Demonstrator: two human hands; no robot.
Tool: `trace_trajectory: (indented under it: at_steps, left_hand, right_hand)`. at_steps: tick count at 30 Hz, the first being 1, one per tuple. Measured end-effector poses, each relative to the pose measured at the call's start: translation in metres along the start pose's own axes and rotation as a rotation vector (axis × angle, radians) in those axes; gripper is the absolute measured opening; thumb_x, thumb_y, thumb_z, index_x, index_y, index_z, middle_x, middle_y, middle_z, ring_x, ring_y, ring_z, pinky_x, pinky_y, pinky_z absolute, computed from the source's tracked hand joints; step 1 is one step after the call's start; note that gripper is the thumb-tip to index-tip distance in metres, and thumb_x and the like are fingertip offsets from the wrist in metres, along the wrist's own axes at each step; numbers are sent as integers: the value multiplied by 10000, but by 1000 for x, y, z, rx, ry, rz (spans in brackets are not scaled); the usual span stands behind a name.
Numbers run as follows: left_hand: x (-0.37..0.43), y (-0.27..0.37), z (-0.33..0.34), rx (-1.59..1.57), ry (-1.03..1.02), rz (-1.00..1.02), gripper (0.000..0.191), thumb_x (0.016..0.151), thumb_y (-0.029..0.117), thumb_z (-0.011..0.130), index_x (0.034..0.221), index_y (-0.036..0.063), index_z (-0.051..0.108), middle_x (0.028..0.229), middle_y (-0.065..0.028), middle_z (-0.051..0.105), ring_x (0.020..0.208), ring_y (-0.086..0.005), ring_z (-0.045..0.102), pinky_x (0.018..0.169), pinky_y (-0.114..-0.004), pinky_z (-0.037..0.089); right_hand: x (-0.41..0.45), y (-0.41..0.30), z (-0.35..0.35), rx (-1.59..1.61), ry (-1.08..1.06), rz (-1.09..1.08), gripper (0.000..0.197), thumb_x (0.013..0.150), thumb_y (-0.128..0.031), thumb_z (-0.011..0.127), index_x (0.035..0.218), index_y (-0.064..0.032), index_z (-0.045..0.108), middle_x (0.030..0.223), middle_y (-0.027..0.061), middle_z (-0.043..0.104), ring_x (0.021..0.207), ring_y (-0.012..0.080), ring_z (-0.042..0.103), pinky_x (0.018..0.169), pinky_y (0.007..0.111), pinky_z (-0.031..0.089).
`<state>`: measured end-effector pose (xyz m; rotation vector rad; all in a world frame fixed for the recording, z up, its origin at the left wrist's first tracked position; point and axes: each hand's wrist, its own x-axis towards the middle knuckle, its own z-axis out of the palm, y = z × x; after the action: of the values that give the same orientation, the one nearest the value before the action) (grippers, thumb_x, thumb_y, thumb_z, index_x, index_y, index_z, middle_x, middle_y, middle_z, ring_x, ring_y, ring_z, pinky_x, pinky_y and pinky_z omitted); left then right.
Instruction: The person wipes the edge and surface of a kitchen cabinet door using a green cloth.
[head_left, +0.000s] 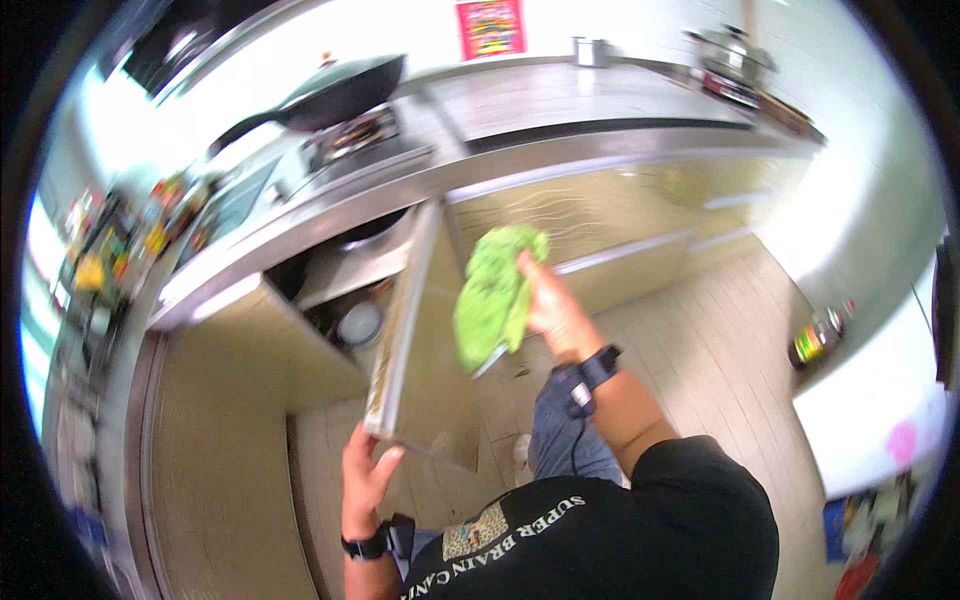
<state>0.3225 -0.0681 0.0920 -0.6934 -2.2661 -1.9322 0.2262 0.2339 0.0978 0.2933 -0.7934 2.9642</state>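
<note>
My right hand (553, 306) grips a crumpled lime-green cleaning cloth (495, 292), held up beside the outer face of an open cabinet door (439, 375). At the door's near edge, my left hand (364, 476) has its fingers around the corner, with the thumb on the outer side. The door stands swung out from the lower cabinet. Behind it, the cabinet's shelf (352, 274) carries a large metal pan, and a pale round bowl (360, 324) is visible lower down. Part of the interior is dark or hidden by the door.
A lidded black wok (337, 94) rests on the gas stove (356, 142) with its handle pointing left. Farther right on the counter (555, 97) are a metal canister (590, 52) and a steel pot (731, 60). A dark bottle (817, 341) stands on the floor by a white cabinet (870, 420).
</note>
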Motion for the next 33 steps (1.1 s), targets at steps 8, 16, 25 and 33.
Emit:
trace_trajectory:
  at_steps: [8, 16, 25, 33]
  left_hand:
    - [3, -9, -20, -103, -48, -69, 313, 712, -8, 579, 1014, -21, 499, 944, -42, 532, 894, -122, 483, 807, -254, 363]
    - [8, 7, -33, 15, -198, -120, 258, 713, 95, 655, 929, 8, 546, 853, -10, 544, 820, -92, 482, 746, -243, 385]
    - [94, 62, -70, 20, -381, -390, 442, 793, 266, 575, 1151, 50, 428, 994, -60, 530, 898, -150, 526, 786, -302, 448]
    - [166, 79, -33, 387, -649, -264, 433, 808, 251, 554, 1165, 42, 424, 1006, -53, 527, 859, -116, 501, 724, -249, 434]
  right_hand:
    - [-32, 36, -24, 138, 34, 126, 295, 841, -207, 501, 1096, -65, 460, 1021, 105, 553, 893, 238, 559, 799, 402, 458]
    - [-21, 10, -10, 71, 26, 166, 305, 819, -191, 538, 1083, -55, 468, 992, 89, 560, 874, 237, 562, 795, 403, 464]
    - [27, -11, 22, -307, -264, 172, 515, 753, -151, 627, 1198, -39, 395, 974, 56, 547, 880, 188, 553, 782, 346, 470]
    - [55, -28, 31, -510, -189, 263, 158, 765, -147, 615, 867, -60, 533, 771, 54, 585, 667, 187, 592, 601, 339, 507]
